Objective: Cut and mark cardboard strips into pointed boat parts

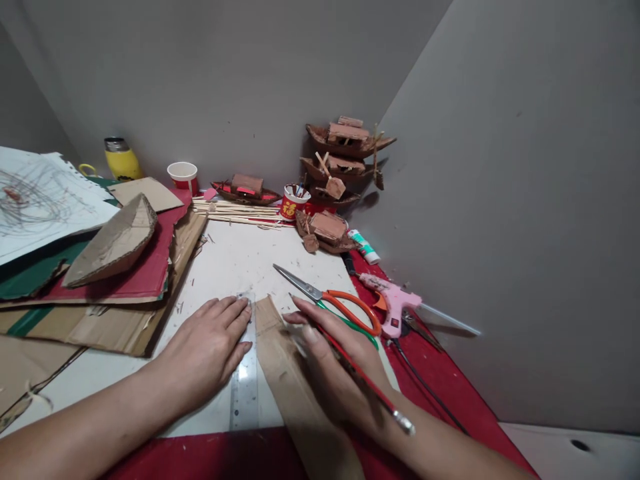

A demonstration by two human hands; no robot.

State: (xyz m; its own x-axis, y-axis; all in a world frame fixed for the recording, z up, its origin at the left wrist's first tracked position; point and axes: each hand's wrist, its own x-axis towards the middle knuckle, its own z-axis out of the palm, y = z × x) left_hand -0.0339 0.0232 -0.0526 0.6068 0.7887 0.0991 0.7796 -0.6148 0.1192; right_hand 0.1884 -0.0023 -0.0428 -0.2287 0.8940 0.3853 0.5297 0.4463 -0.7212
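Observation:
My left hand [215,343] lies flat with its fingers slightly spread, its fingertips on a clear ruler [245,393] that rests on the white board [225,253]. Just right of the ruler is a long strip of brown cardboard [290,393], running toward the bottom edge. Over that strip, my right hand [340,360] is closed around a red pencil [365,377], whose eraser end points down to the right. Scissors with orange and green handles [350,310] lie beyond my right hand, blades toward the upper left.
Stacked cardboard [120,327] and a cardboard boat hull [117,243] are at left. Behind stand a yellow bottle [121,162], paper cup [183,179], wooden sticks [240,212] and several brown model boats [327,227]. A pink glue gun [397,307] with a cable lies at right.

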